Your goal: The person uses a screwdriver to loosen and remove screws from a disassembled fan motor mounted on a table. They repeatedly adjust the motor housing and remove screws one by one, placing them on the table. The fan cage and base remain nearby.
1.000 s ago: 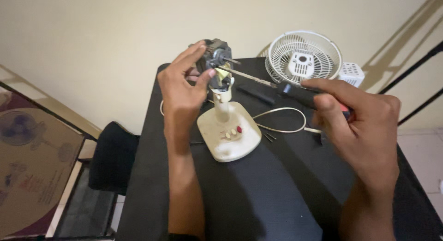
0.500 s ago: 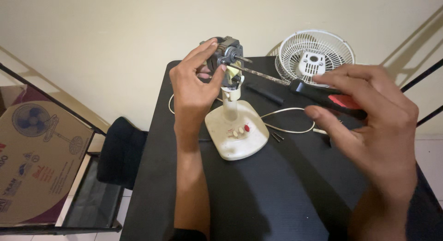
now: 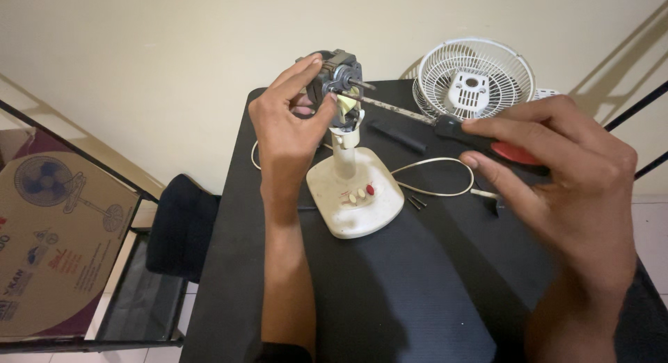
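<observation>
A small desk fan stands stripped on a black table (image 3: 390,293): a cream base (image 3: 356,196) with buttons, a short neck, and a bare metal motor (image 3: 337,81) on top. My left hand (image 3: 289,123) grips the motor from the left side. My right hand (image 3: 563,175) holds a screwdriver (image 3: 473,135) with a black and red handle. Its long shaft reaches left to the front of the motor, just below the motor's spindle.
A white fan grille (image 3: 474,78) leans at the table's back right. A white power cord (image 3: 435,179) loops beside the base, with small dark screws (image 3: 416,202) and a black bar (image 3: 396,137) nearby. A cardboard fan box (image 3: 52,245) and a dark chair (image 3: 177,224) stand left.
The view has shifted slightly, so everything sits further right in frame. My right hand has stayed on the screwdriver, its tip still at the motor; my left hand keeps its hold.
</observation>
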